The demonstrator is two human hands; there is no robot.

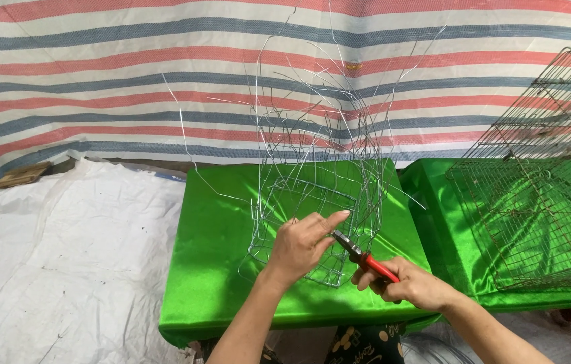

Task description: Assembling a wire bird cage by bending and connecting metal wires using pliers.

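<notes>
Wire basket (312,222) mid green table (218,269); hands: pliers (363,257) at rim.

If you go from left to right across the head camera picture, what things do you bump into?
White sheet → left hand on the half-made wire basket → red-handled pliers in the right hand → stacked wire mesh racks.

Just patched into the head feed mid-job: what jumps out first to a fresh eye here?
The bright green cloth over the low table at centre, with a half-woven wire frame standing on it, loose ends splaying upward. In front, the left hand steadies the frame while the right hand works red-handled pliers at it. At right lies a stack of rusty mesh panels.
</notes>
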